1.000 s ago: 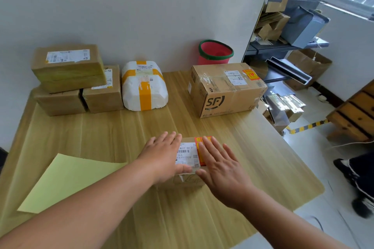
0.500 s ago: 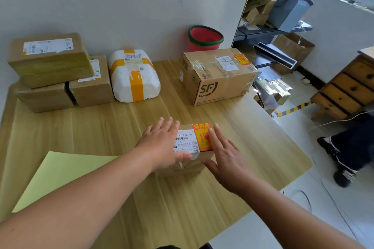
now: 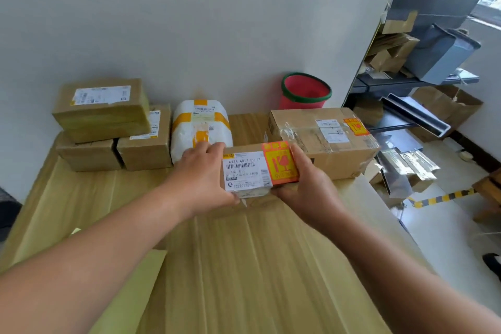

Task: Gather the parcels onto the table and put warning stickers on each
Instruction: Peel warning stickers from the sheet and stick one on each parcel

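Left hand and right hand curl round opposite ends of the small parcel, held low over the table. Its warning sticker is on, so the 2-handed grip likely serves relocation.

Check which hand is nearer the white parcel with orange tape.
Left. The left hand grips the small box at its left end, just in front of the white parcel; the right hand grips the opposite end, beside the large carton.

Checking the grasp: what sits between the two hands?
The small parcel with its orange warning sticker, gripped by left hand and right hand; head view.
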Action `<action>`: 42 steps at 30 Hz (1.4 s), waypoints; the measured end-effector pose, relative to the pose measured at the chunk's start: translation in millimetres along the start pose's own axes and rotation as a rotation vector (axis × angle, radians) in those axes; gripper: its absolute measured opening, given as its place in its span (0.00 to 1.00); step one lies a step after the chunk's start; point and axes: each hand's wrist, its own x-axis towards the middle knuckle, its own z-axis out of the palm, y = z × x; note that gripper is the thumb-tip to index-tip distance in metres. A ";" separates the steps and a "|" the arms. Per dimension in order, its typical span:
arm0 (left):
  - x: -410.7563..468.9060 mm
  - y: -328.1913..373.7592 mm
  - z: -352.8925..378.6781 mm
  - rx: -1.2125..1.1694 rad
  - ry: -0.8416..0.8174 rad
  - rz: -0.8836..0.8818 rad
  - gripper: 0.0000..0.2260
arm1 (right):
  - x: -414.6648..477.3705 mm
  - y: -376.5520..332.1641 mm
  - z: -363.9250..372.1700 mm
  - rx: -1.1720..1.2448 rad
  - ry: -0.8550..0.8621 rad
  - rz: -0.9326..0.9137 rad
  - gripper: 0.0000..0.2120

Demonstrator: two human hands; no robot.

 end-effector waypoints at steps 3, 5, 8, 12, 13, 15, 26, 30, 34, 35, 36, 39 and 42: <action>36.1 15.4 -28.3 0.012 0.127 -0.021 0.46 | 48.5 -3.1 -25.8 0.060 0.065 -0.082 0.44; 62.8 23.7 -42.4 0.027 0.199 -0.020 0.44 | 79.1 -3.0 -39.2 0.109 0.101 -0.119 0.45; 105.3 33.4 -56.2 0.052 0.286 -0.020 0.43 | 120.8 -3.3 -55.9 0.179 0.134 -0.126 0.44; 163.7 40.0 -62.0 0.041 0.359 -0.014 0.43 | 175.5 0.8 -70.8 0.260 0.161 -0.170 0.38; 178.7 40.4 -61.9 0.035 0.372 -0.014 0.43 | 189.0 3.0 -73.1 0.264 0.163 -0.179 0.35; 207.1 40.7 -60.5 0.007 0.373 -0.025 0.44 | 214.9 9.6 -75.3 0.267 0.162 -0.189 0.32; 335.1 26.4 -8.4 -0.222 0.205 -0.149 0.48 | 329.4 63.6 -50.7 0.195 0.080 -0.105 0.27; 367.5 16.1 17.7 -0.262 0.181 -0.151 0.47 | 358.0 83.6 -31.7 0.182 0.051 -0.085 0.27; 392.3 5.6 40.8 -0.287 0.176 -0.180 0.45 | 382.6 97.3 -12.3 0.166 0.032 -0.052 0.22; 397.3 3.3 45.4 -0.292 0.178 -0.189 0.44 | 388.6 100.0 -7.4 0.159 0.025 -0.037 0.20; 401.4 1.1 49.7 -0.300 0.181 -0.198 0.42 | 393.8 101.8 -2.7 0.147 0.018 -0.023 0.20; 409.4 -5.3 62.1 -0.305 0.180 -0.227 0.37 | 406.0 105.7 10.4 0.087 0.013 0.013 0.16; 411.2 -9.6 71.1 -0.273 0.179 -0.249 0.34 | 410.3 105.1 18.5 0.023 0.023 0.043 0.13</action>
